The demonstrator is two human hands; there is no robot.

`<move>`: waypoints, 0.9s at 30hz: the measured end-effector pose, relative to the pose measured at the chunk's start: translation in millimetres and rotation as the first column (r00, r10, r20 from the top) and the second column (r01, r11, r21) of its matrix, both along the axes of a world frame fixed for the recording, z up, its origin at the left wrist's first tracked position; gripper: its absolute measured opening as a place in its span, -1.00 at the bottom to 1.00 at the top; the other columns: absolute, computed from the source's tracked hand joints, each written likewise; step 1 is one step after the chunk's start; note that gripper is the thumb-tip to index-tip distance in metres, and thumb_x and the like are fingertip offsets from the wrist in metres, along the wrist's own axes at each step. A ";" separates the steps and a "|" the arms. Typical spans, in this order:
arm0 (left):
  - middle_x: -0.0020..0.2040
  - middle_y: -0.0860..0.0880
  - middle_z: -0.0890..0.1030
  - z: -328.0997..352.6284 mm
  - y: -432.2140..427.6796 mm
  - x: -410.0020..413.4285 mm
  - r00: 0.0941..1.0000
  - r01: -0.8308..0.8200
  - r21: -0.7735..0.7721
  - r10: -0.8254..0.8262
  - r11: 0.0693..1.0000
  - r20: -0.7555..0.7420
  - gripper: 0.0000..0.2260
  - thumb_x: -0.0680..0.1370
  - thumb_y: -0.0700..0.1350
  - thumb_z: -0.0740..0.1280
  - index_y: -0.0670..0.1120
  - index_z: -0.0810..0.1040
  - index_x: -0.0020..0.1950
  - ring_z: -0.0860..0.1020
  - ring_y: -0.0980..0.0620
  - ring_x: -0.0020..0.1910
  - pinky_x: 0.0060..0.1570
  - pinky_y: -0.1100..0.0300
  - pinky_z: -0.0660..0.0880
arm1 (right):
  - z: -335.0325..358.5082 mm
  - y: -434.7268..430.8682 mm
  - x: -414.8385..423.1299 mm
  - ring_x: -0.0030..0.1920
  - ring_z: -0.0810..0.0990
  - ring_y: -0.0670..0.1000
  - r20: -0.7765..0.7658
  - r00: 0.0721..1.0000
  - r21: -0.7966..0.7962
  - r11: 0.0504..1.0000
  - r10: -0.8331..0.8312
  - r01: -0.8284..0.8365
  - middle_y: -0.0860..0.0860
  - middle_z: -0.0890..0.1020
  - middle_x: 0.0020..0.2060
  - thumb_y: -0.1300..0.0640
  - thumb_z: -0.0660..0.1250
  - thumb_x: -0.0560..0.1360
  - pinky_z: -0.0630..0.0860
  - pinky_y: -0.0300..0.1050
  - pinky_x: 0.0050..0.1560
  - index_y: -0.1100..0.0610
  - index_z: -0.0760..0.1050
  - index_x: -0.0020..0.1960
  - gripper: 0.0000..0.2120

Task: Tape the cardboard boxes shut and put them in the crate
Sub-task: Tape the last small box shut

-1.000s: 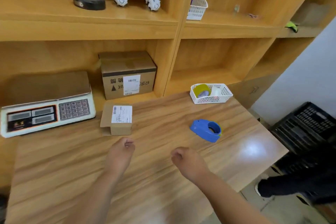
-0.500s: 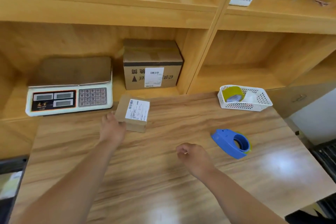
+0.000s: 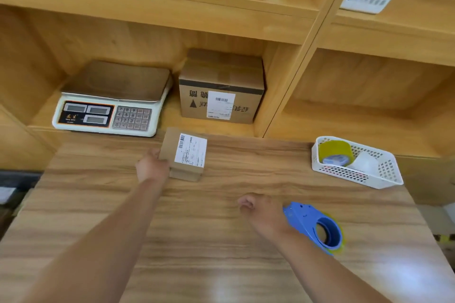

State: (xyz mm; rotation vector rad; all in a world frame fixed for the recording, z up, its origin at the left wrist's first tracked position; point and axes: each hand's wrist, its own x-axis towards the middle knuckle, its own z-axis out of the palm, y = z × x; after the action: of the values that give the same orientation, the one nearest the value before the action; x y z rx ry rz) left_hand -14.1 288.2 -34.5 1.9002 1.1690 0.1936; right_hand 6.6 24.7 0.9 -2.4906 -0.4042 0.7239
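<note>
left grip (image 3: pixel 152 167) clamped on small box (image 3: pixel 185 155) left edge, right grip (image 3: pixel 263 211) curled empty, beside tape dispenser (image 3: pixel 299 216)

We hold the small box (image 3: pixel 187 155) on the counter (image 3: pixel 221 265) with our left hand (image 3: pixel 152 167). Our right hand (image 3: pixel 263 211) curls beside the blue tape holder (image 3: pixel 317 226).

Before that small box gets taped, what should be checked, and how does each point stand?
1. Left hand grips small box: ok, at its left edge.
2. Right hand holds dispenser: not ok, curled empty beside it.
3. Dispenser loaded: ok, a yellowish roll edge shows.
4. Box flaps down flat: cannot tell.
5. Bare table to work on: ok.
6. Crate in sight: not ok.
</note>
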 end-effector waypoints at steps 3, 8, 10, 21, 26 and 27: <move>0.06 -0.06 0.63 6.8 -25.7 2.8 0.998 -0.053 -0.021 0.053 0.998 0.041 -0.63 0.46 -0.31 0.23 -0.09 0.51 0.24 0.55 -0.13 0.06 -0.08 0.17 0.40 | 0.1 -16.9 14.7 0.12 0.57 -0.11 -0.012 0.999 0.001 0.999 0.046 -0.046 -0.10 0.64 0.09 0.14 0.23 0.53 0.41 -0.30 0.08 0.01 0.60 0.14 -0.74; 0.07 -0.07 0.64 16.5 -64.5 2.2 0.986 -0.089 -0.104 0.102 0.991 0.134 -0.62 0.45 -0.33 0.26 -0.11 0.47 0.25 0.61 -0.10 0.01 0.05 0.05 0.53 | 1.0 -41.7 37.4 0.12 0.59 -0.09 -0.005 0.993 0.018 0.993 0.117 -0.117 -0.09 0.66 0.07 0.12 0.25 0.52 0.46 -0.23 0.13 0.02 0.61 0.13 -0.75; 0.03 -0.02 0.63 21.3 -81.9 -2.2 0.989 -0.075 -0.060 0.082 0.995 0.124 -0.64 0.46 -0.33 0.24 -0.12 0.48 0.25 0.59 -0.07 -0.02 -0.05 0.15 0.47 | 1.8 -48.8 44.4 0.12 0.58 -0.10 0.013 0.988 0.017 0.988 0.153 -0.154 -0.10 0.65 0.08 0.11 0.25 0.53 0.43 -0.27 0.08 0.01 0.61 0.14 -0.75; -0.14 0.17 0.62 24.2 -158.5 -55.5 0.999 0.026 -0.019 -0.025 0.999 0.048 -0.72 0.49 -0.26 0.23 0.13 0.56 -0.07 0.57 0.07 -0.11 -0.23 0.24 0.41 | -1.6 -87.1 35.1 0.06 0.57 -0.12 -0.034 0.981 0.017 0.981 0.192 -0.192 -0.13 0.63 0.08 0.12 0.20 0.53 0.45 -0.27 0.00 -0.03 0.59 0.14 -0.74; -0.11 0.15 0.60 19.5 -174.8 -77.7 0.992 0.121 -0.012 -0.121 0.993 0.018 -0.73 0.53 -0.26 0.24 0.14 0.55 -0.08 0.54 0.13 -0.14 -0.30 0.32 0.35 | 6.5 -95.4 23.9 0.09 0.56 -0.07 -0.020 0.985 0.020 0.985 0.173 -0.172 -0.11 0.61 0.12 0.14 0.14 0.54 0.46 -0.20 0.04 -0.02 0.55 0.21 -0.68; -0.10 0.15 0.60 18.7 -176.0 -81.5 0.990 0.139 -0.010 -0.139 0.990 0.008 -0.73 0.53 -0.25 0.25 0.14 0.56 -0.08 0.55 0.13 -0.12 -0.29 0.31 0.35 | 8.1 -96.7 21.5 0.12 0.55 -0.07 -0.010 0.986 0.031 0.985 0.169 -0.169 -0.10 0.59 0.16 0.15 0.14 0.54 0.46 -0.20 0.06 -0.02 0.51 0.26 -0.66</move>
State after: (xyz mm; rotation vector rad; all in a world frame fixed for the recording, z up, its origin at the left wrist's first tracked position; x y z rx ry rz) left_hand -95.6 112.2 -15.8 1.9617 1.0264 0.1183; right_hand 28.1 -72.0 9.0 -2.4430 -0.6234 0.7927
